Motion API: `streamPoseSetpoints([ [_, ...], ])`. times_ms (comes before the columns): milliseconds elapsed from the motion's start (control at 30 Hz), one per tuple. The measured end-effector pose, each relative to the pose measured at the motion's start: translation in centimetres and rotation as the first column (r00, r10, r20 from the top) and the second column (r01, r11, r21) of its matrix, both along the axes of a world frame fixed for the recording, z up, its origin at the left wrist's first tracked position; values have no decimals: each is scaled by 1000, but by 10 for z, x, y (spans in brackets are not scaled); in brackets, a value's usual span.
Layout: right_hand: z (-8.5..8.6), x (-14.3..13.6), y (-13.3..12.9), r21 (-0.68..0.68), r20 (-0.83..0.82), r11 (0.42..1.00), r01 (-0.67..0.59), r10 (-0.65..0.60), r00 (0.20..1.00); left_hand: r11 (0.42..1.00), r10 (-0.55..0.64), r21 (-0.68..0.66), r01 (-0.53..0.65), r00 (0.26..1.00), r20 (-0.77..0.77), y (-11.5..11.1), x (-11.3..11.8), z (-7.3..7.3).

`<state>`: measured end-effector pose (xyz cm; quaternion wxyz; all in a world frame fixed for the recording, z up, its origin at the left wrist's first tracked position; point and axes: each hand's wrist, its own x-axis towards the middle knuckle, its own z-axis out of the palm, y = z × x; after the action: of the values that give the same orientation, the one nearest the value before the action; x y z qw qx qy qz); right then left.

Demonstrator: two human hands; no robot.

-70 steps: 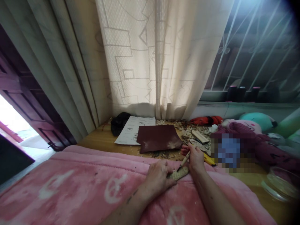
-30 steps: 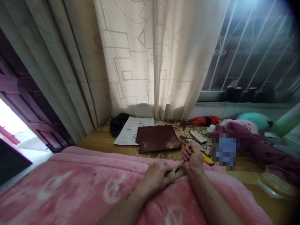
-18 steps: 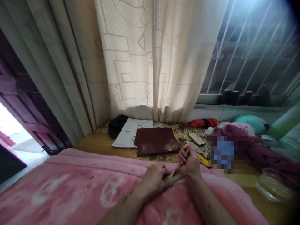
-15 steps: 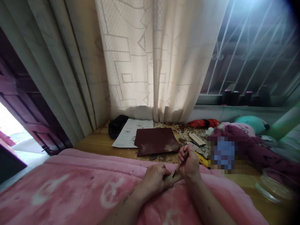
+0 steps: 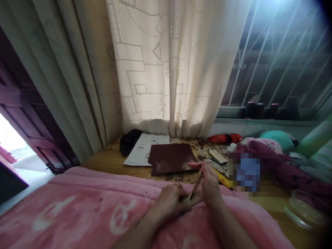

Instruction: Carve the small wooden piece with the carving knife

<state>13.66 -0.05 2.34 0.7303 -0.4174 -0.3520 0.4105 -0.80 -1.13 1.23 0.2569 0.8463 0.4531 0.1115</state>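
My left hand is closed on a small pale carved piece, which rests over the pink blanket. A thin wooden-handled tool leans against the palm side of my right hand, its dark tip down on the piece. The thumb and palm of my right hand hold the tool, while some of its fingers stretch out to the left. Just beyond the hands, a dark red sheet lies on the wooden table, partly over a white printed sheet.
Wood shavings surround a pale wood block behind my right hand. A yellow tool lies nearby. Further right are a glass bowl and plush toys. A black bag sits by the curtain.
My right hand's fingers have uncurled and now extend leftward, and the tool handle shows more. My left hand stays on the carved piece. The view has shifted slightly.
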Motion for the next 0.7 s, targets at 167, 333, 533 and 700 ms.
streamPoseSetpoints([
  [167,-7,4,5,35,-2,999,39,-39,999,999,24,-26,-23,999,26,1,0,-1],
  [333,-12,6,7,-14,-177,1000,-8,6,984,999,20,-33,-19,999,36,0,0,2],
  [533,2,10,0,-27,-479,990,-141,111,871,1000,-2,16,2,1000,12,2,0,-3],
  [700,8,14,-1,-22,-536,996,-85,60,842,1000,-2,23,1,1000,22,2,0,-5],
])
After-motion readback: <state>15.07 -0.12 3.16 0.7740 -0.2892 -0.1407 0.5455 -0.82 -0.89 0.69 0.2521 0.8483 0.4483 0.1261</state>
